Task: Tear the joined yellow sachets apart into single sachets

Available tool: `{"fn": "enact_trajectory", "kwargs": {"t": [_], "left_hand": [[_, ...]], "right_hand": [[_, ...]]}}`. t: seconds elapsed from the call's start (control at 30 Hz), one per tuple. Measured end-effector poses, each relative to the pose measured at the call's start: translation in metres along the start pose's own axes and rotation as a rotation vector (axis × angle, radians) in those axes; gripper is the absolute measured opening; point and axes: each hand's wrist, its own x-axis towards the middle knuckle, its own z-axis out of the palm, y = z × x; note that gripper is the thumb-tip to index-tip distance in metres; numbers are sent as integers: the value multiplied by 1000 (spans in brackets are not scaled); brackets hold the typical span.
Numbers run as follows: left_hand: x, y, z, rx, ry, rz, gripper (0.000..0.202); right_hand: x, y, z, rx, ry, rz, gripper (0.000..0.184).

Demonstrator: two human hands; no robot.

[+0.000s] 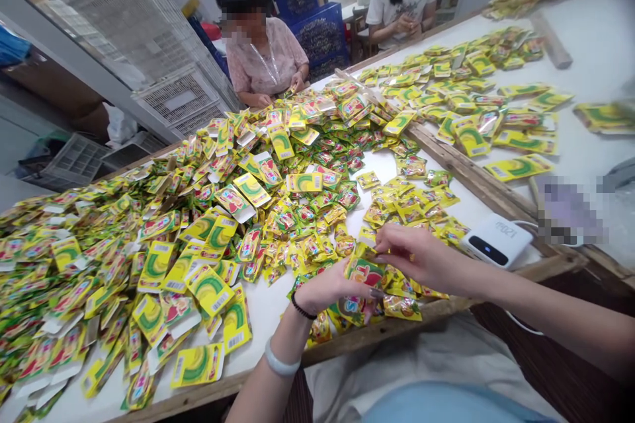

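My left hand (331,287) is closed around a small bundle of yellow-green candy packets (362,291) near the table's front edge. My right hand (414,252) reaches in from the right with its fingers pinched on the top of the same bundle. A loose heap of small sachets (317,211) lies just beyond both hands. Larger yellow-green header cards (208,287) are scattered to the left of my left hand.
A white power bank (497,240) sits right of my right hand by a wooden divider rail (471,175). More packets cover the far table (590,46). Two people sit at the far edge handling packets. Blue crates (317,26) and white crates (169,89) stand behind.
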Motion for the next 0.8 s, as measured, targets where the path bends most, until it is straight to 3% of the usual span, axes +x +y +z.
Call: {"fn": "enact_trajectory", "kwargs": {"t": [0.13,0.3,0.37,0.47,0.53,0.63,0.7,0.8], "left_hand": [[-1,-4,1,-17,67,18,21],[6,-18,10,57,238,88,52],[8,-20,15,123,253,107,69],[5,-13,14,226,307,224,78],[-4,-6,3,326,463,352,64],[-30,-5,-22,541,804,403,30],[-48,-13,-33,714,932,306,22],[-67,-35,-30,974,894,159,29]], "right_hand": [[-1,2,2,55,-27,5,13],[-4,-7,-6,371,-442,188,31],[-6,-11,-5,375,-467,160,30],[-8,-7,-11,193,-275,75,27],[-8,8,-31,-89,14,93,28],[-8,53,-91,-725,538,234,33],[-7,89,-142,-994,669,417,42],[1,133,-202,-1072,563,591,53]]}}
